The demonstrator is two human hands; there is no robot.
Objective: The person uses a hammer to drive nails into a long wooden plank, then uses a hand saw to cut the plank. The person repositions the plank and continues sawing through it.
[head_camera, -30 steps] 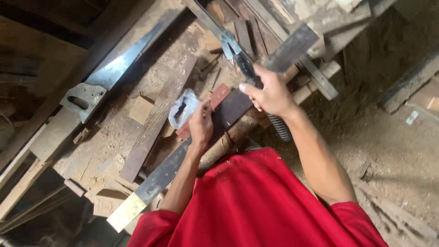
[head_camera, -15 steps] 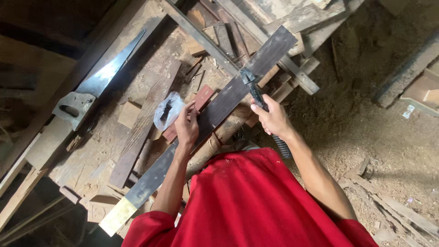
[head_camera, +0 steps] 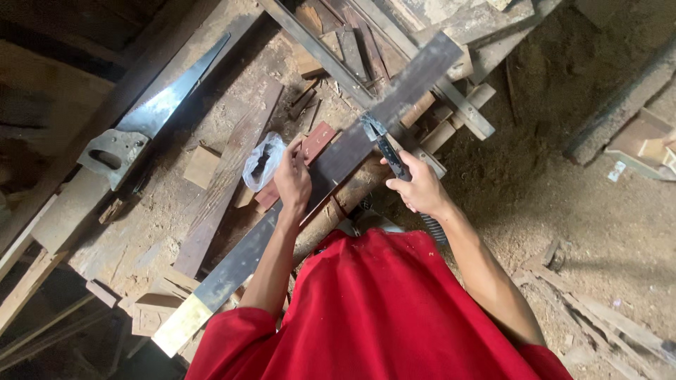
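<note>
Since a second ago the right hand [head_camera: 419,188] has drawn back toward the body, and the tool [head_camera: 384,146] it grips now lies lower along the plank [head_camera: 338,158]; the left hand [head_camera: 292,181] has slid a little toward seven o'clock on the same board.

Only the head view is on offer. Seen from it, the plank crosses the worktop [head_camera: 232,91] on a long slant, its dark end up at about one o'clock near the scrap timber [head_camera: 451,105], its pale end [head_camera: 179,327] down at seven o'clock beside the red shirt [head_camera: 380,309]. That slant is its long axis. The hands are apart. The left presses flat on the board's middle, fingers spread, closed on nothing. The right is clamped round the dark handle of the tool, whose bright head touches the plank's upper face and points toward eleven o'clock. I cannot tell just what kind of tool it is.

To my eye the step goes best with the left hand bearing down hard so the board cannot skate on the sawdust, and the tool kept in line with the grain, worked in even strokes along the long axis.

At the left hand's ten o'clock sits a crumpled plastic bag [head_camera: 262,162]. A handsaw [head_camera: 151,112] lies well apart at ten o'clock, blade toward one o'clock.
</note>
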